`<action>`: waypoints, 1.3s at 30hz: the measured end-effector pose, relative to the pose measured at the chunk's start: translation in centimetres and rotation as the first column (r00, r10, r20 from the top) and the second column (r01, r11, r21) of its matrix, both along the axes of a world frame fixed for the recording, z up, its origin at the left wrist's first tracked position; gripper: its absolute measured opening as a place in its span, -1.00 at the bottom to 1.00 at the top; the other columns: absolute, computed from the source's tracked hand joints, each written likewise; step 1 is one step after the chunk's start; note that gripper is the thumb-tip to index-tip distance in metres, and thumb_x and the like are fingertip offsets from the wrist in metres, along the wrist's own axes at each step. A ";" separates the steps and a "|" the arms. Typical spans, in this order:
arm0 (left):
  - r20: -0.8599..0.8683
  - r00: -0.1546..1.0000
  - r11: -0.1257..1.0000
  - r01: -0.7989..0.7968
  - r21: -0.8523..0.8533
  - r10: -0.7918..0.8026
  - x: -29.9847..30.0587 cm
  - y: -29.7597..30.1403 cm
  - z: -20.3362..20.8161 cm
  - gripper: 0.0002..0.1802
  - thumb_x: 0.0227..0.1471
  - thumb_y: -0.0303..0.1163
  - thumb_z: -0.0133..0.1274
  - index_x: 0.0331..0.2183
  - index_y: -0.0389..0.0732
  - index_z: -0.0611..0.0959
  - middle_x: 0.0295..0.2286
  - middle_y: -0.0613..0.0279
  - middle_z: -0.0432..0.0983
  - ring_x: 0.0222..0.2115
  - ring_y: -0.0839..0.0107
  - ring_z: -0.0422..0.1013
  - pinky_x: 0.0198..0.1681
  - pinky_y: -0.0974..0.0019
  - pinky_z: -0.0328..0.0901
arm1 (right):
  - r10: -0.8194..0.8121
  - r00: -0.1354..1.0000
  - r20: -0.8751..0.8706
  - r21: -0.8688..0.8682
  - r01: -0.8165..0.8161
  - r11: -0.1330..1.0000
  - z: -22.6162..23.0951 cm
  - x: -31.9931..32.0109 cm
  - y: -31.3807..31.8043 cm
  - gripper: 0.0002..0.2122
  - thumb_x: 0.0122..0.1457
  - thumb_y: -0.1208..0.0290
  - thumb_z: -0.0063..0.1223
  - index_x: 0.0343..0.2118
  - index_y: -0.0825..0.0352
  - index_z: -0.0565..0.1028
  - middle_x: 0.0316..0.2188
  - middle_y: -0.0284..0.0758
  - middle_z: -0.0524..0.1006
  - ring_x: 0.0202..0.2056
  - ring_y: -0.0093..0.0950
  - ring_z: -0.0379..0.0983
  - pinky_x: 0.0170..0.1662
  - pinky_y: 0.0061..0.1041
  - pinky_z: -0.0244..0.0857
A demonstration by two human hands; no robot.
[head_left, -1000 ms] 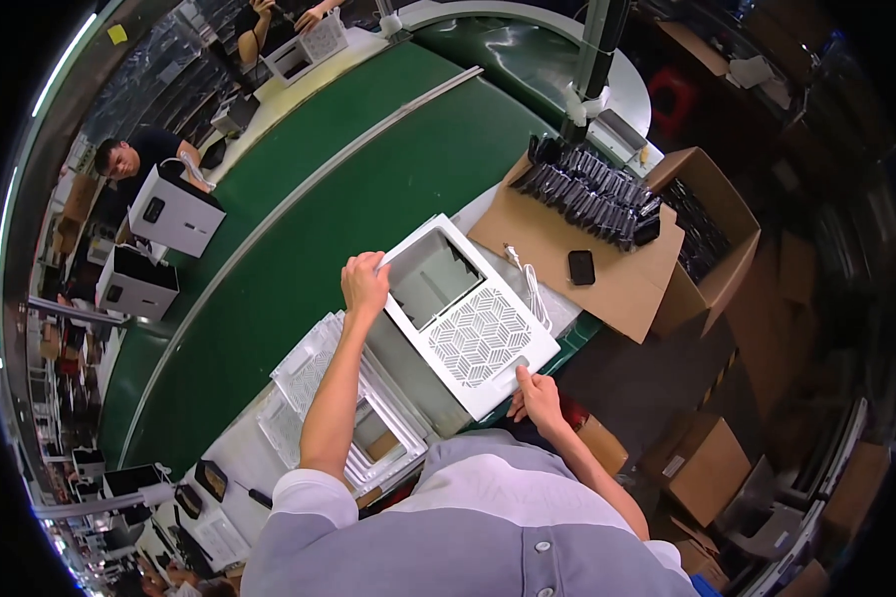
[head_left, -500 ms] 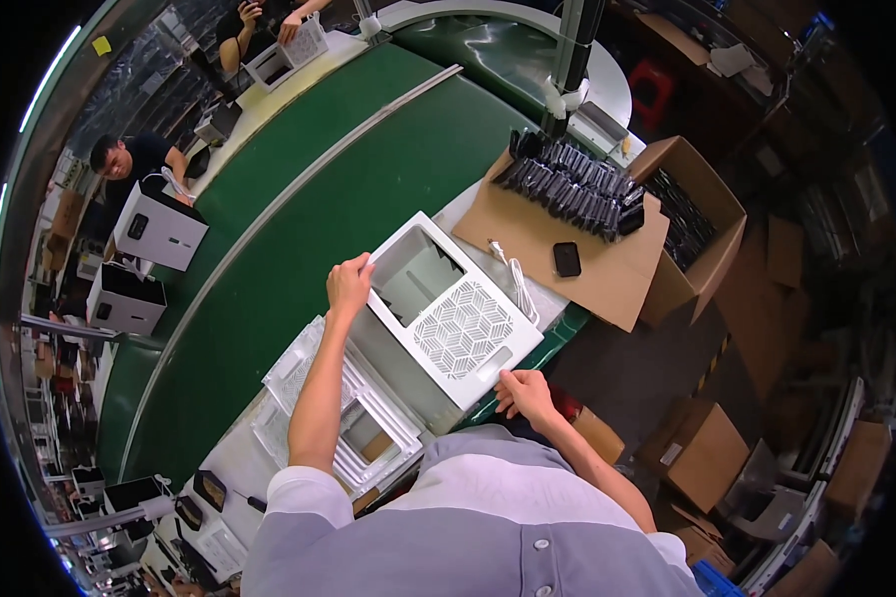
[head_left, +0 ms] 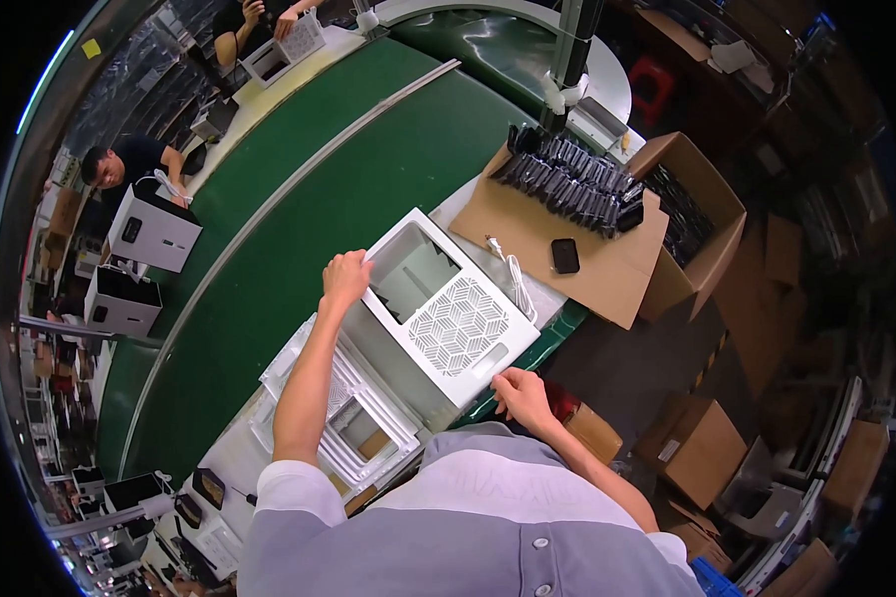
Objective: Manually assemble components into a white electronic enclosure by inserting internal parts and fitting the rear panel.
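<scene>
One white case [head_left: 460, 323], lying face up on the near worktop [head_left: 237, 438], beside the green belt [head_left: 299, 214]. On its face: one large square opening, one panel of cut-out pattern, one long slot. Two hands at it. Left hand [head_left: 344, 280] at the far left edge, fingers curled over the rim, gripping the case. Right hand [head_left: 524, 399] at the near edge by the slot, fingers loosely bent, tips at the edge; cannot tell whether they pinch it.

Left of the case, one pile of white frames [head_left: 405, 430]; layers overlap, count uncertain. Right of it, one white cord [head_left: 517, 284] with a plug, then one flat cardboard sheet [head_left: 607, 286]. On the sheet: one small black block [head_left: 565, 256], alone, and many black wrapped packets [head_left: 567, 184], too crowded to count. Just beside the sheet, one open carton [head_left: 719, 267], more dark packets inside.

Across the belt, two co-workers; near the left one, two white-and-black boxes [head_left: 156, 237].
</scene>
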State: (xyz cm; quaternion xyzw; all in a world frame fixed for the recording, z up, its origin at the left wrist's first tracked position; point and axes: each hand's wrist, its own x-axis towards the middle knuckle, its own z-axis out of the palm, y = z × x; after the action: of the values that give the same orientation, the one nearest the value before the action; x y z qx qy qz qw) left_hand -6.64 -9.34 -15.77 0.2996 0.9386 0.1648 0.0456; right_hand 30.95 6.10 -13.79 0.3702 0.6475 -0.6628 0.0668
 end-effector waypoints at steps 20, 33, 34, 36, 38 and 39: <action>0.088 0.996 0.972 0.053 -0.230 -0.033 -0.5 3.9 -1.2 -0.60 0.13 -0.20 0.16 -0.17 -0.30 0.46 -0.29 -0.22 0.62 -0.20 -0.22 0.54 -0.14 -0.19 0.40 | 0.552 0.832 0.061 0.933 -0.245 0.265 -0.6 -7.0 -1.4 -0.25 0.20 -0.15 0.00 0.37 0.14 0.14 0.40 -0.15 0.01 0.41 0.01 -0.24 0.39 0.08 -0.38; 0.013 1.000 0.962 0.015 -0.271 -0.011 -0.4 5.1 -1.7 -0.57 0.14 -0.11 0.13 -0.14 -0.24 0.47 -0.24 -0.24 0.60 -0.17 -0.26 0.52 -0.11 -0.23 0.38 | 0.626 0.772 -0.115 0.946 -0.107 0.305 -0.8 -8.9 -1.5 -0.25 0.15 -0.10 0.10 0.38 -0.05 0.12 0.42 -0.24 -0.03 0.43 -0.07 -0.27 0.40 0.10 -0.42; 0.008 1.000 0.965 0.015 -0.261 -0.013 -0.3 4.9 -1.6 -0.55 0.14 -0.10 0.13 -0.13 -0.24 0.46 -0.23 -0.25 0.59 -0.15 -0.27 0.50 -0.10 -0.25 0.36 | 0.654 0.750 -0.102 0.960 -0.097 0.261 -0.9 -8.3 -1.5 -0.26 0.16 -0.12 0.08 0.38 -0.09 0.11 0.43 -0.27 -0.04 0.43 -0.07 -0.29 0.41 0.10 -0.43; 0.043 0.999 0.949 -0.011 -0.315 0.026 0.1 5.3 -0.9 -0.51 0.13 -0.11 0.13 -0.07 -0.25 0.42 -0.18 -0.24 0.58 -0.12 -0.28 0.49 -0.07 -0.26 0.35 | 0.649 0.754 -0.106 0.944 -0.129 0.305 -1.3 -7.5 -1.1 -0.26 0.16 -0.14 0.05 0.38 -0.09 0.10 0.44 -0.28 -0.05 0.43 -0.06 -0.29 0.42 0.09 -0.40; 0.091 0.994 0.929 -0.019 -0.369 0.056 0.5 5.2 -1.4 -0.47 0.13 -0.13 0.14 0.00 -0.26 0.41 -0.14 -0.24 0.56 -0.10 -0.27 0.47 -0.04 -0.23 0.34 | 0.688 0.713 -0.134 0.957 -0.088 0.277 -1.7 -7.0 -0.6 -0.25 0.16 -0.13 0.06 0.38 -0.09 0.10 0.44 -0.26 -0.06 0.43 -0.05 -0.28 0.42 0.06 -0.38; -0.146 0.988 0.965 0.003 -0.263 -0.043 0.1 2.2 -2.6 -0.43 0.13 -0.20 0.14 0.07 -0.28 0.37 -0.11 -0.24 0.54 -0.07 -0.24 0.46 -0.01 -0.19 0.33 | 0.712 0.671 -0.207 0.937 -0.073 0.342 -1.5 -7.2 -1.2 -0.25 0.13 -0.04 0.14 0.38 -0.05 0.12 0.42 -0.24 -0.03 0.42 -0.04 -0.23 0.42 0.04 -0.32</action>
State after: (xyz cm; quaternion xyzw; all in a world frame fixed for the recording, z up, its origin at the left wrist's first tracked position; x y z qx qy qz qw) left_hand -6.51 -7.13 -18.33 0.3134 0.9494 0.0156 0.0157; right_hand 23.79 4.85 -15.28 -0.0600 0.9463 -0.2687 -0.1692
